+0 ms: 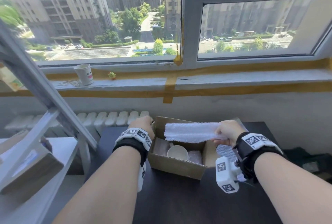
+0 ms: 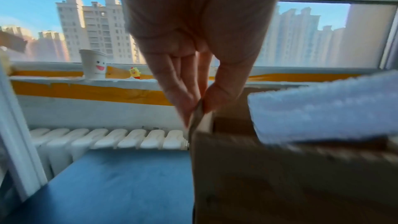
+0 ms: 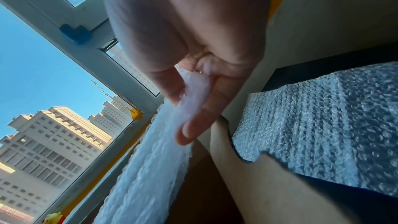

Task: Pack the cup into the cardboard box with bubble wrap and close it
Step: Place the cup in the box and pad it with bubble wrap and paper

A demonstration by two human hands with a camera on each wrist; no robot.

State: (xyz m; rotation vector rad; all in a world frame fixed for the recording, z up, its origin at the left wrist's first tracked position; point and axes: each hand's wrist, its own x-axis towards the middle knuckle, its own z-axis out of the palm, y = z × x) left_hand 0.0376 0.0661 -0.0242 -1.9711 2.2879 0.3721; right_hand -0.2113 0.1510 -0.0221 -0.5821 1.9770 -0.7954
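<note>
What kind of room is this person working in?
Probably a room in a high-rise flat: the window looks down on apartment towers, a white radiator sits under the taped sill, and a paper cup stands on it.

Smiley paper cup (image 1: 84, 74) on windowsill (image 1: 233, 78), yellow chick toy (image 1: 112, 75) nearby, white radiator (image 1: 107, 118) below

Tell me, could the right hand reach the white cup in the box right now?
Probably not yet: the right hand pinches a bubble wrap strip stretched over the open cardboard box, above the cup. It would need to let go first.
</note>
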